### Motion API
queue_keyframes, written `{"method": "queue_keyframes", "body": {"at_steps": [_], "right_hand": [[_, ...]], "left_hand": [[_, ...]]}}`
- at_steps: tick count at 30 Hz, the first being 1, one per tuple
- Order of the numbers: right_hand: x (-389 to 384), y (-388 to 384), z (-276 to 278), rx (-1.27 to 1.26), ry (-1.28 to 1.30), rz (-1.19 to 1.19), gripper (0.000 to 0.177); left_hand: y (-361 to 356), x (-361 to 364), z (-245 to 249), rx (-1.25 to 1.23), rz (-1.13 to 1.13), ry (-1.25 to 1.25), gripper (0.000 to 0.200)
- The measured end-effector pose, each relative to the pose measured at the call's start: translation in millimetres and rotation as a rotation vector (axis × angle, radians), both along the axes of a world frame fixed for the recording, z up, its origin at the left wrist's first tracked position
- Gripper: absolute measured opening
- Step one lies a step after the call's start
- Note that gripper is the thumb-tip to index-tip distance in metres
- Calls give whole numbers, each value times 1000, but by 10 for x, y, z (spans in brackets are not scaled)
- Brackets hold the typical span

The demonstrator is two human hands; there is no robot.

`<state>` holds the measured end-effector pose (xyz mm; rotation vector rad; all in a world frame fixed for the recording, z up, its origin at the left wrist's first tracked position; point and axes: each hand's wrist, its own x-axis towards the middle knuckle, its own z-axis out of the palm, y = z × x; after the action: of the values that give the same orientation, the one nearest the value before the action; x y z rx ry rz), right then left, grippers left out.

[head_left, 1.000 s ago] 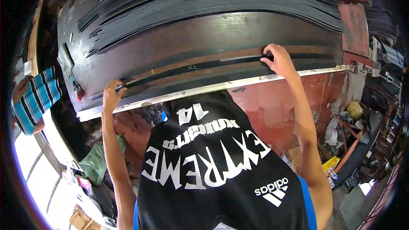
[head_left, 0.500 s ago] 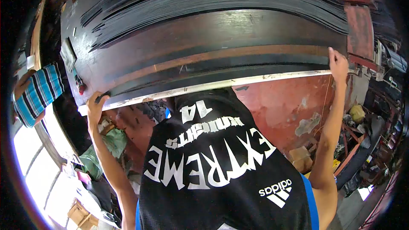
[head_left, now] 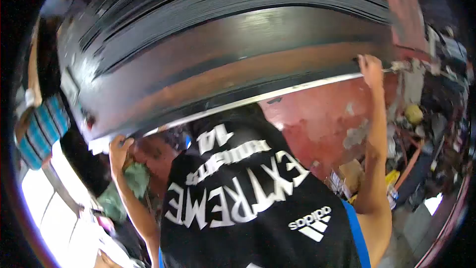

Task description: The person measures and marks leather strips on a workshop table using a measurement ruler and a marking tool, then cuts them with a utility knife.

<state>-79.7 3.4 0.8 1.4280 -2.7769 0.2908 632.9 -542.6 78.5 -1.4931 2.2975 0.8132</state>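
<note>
A long, thin black strip [head_left: 238, 91] lies stretched along the front of the dark table [head_left: 277, 25], close to its pale front edge [head_left: 297, 88]. My left hand [head_left: 120, 153] is closed at the strip's left end, by the table's front left corner. At the other end, my right hand [head_left: 371, 70] pinches the strip, with a short dark tip showing past the fingers. Behind it runs a brown band [head_left: 198, 81] on the tabletop. Farther back lie many similar black strips [head_left: 238, 2], packed side by side.
A blue striped garment [head_left: 47, 128] shows at the left. Below the table is a worn red surface [head_left: 312, 111]. A green bag [head_left: 134, 181] sits at lower left. Cluttered scraps, a cardboard box [head_left: 351, 174] and a yellowish round object [head_left: 413, 114] stand at right.
Both hands have shifted toward my body and slightly inward, with the strip between them now nearer the table's front edge. The camera view has tilted and moved a little.
</note>
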Motion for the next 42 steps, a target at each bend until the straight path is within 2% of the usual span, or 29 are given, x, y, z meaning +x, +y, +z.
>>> {"method": "queue_keyframes", "body": {"at_steps": [2,3,6,7,8,9,10,12,15,17,22,29,31,42], "right_hand": [[64,-23,-15,-48,-7,-53,31],[72,-30,34,-33,40,-15,31],[166,27,11,-11,125,-135,24],[191,59,7,-6,38,-170,10],[199,111,65,12,-8,-145,16],[232,142,78,32,-63,-117,30],[280,143,105,26,-64,-122,30],[356,145,178,170,-10,-60,55],[421,138,194,197,-52,-56,62],[364,202,110,225,-72,-51,61],[299,196,111,294,-163,-77,56],[261,234,104,263,-164,-101,49],[259,218,117,261,-151,-108,49],[259,175,162,274,-166,-155,49]], "left_hand": [[-28,151,-187,-86,1,6,34],[-44,25,-132,17,-5,-6,30],[-51,7,-205,18,-64,77,23],[-67,38,-235,44,-47,94,21],[-102,153,-294,38,-33,108,20],[-82,120,-290,71,0,112,20],[-14,8,-205,34,-33,99,19],[5,-104,-130,-4,-71,84,19],[-55,-40,-199,16,-76,65,18],[-151,78,-263,118,-94,50,21],[-172,137,-246,87,-19,55,18],[-114,67,-231,41,-78,77,21],[-83,65,-279,-50,-131,140,22],[-70,-19,-224,-6,-79,79,24]]}}
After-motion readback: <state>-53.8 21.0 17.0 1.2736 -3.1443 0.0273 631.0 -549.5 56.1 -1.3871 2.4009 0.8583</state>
